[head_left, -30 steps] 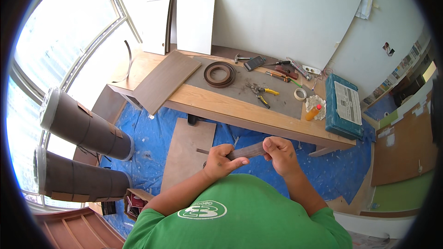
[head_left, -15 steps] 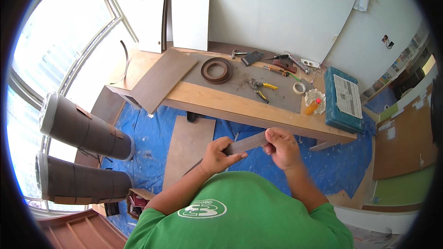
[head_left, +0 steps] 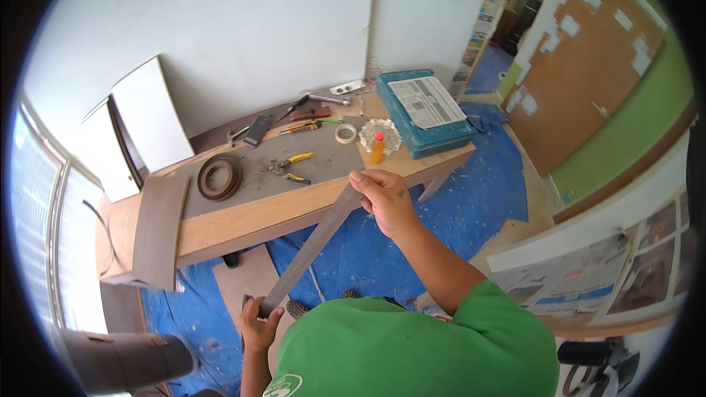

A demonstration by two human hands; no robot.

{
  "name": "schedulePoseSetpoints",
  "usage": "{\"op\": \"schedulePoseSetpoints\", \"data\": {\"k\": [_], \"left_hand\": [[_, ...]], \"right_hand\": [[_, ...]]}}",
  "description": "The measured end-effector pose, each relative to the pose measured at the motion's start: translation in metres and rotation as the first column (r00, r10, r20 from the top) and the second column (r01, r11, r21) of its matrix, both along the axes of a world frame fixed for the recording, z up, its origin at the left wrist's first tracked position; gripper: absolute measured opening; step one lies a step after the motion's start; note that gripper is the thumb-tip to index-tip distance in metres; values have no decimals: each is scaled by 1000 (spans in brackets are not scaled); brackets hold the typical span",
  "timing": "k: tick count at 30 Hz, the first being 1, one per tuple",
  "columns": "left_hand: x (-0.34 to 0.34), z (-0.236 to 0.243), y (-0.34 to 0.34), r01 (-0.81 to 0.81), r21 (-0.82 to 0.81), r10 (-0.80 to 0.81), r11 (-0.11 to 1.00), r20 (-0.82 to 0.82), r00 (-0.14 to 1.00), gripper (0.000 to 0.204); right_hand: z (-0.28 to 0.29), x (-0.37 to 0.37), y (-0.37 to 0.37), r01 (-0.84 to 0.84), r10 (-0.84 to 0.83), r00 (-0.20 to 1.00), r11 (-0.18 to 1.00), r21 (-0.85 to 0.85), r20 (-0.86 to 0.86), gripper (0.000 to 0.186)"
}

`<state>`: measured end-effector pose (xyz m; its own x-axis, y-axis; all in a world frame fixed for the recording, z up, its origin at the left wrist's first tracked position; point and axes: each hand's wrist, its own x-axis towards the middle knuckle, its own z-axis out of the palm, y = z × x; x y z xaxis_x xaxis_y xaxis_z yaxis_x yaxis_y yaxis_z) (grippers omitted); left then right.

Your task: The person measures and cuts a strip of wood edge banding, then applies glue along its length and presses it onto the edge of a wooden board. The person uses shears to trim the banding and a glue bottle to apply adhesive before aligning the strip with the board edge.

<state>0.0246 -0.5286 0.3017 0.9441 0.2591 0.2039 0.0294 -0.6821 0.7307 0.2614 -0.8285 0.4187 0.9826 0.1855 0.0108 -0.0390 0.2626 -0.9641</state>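
My left hand point(head_left: 260, 325) is closed round the lower end of a grey-brown wood-grain edge-banding strip point(head_left: 312, 247). Up near the bench's front edge, my right hand point(head_left: 385, 202) pinches the strip's other visible end between thumb and fingers. Between the two hands the strip runs taut and slanted in the air. A coil of brown edge banding point(head_left: 220, 176) lies on the bench point(head_left: 220, 233). Beside it are yellow-handled pliers point(head_left: 289, 165), which overlap another tool. A wood-grain board point(head_left: 159, 224) sits at the bench's left end, jutting past the front edge.
Farther right on the bench are a tape roll point(head_left: 345, 134), an orange-filled bottle point(head_left: 377, 148) and a teal case point(head_left: 426, 114). A phone point(head_left: 257, 131) lies behind the coil. Blue sheeting point(head_left: 482, 191) covers the floor. A wrapped roll point(head_left: 125, 360) stands at lower left.
My hands have moved apart, the right one up and away, the left one lower, with a longer strip stretched between them. The view has turned to the right.
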Motion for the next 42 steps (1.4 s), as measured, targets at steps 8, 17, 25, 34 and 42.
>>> {"op": "schedulePoseSetpoints", "data": {"k": [8,17,25,34,42], "left_hand": [[-14,-26,-3,-1,-90,-7,996,-90,996,41],[-15,-6,1,-32,-40,29,999,-91,995,44],[-20,-3,0,-82,24,84,996,-107,991,45],[-18,-4,9,-106,153,127,983,-130,983,45],[-11,-8,6,-149,181,183,972,-184,966,48]], "right_hand": [[-3,10,-23,210,-209,977,978,14,-35,36],[-20,11,-31,190,-185,982,973,-133,46,34],[-36,1,-21,-8,54,981,970,-244,185,29],[-54,-4,-21,-110,139,986,956,-273,89,40],[-59,-13,-16,-236,299,949,888,-395,105,21]]}}
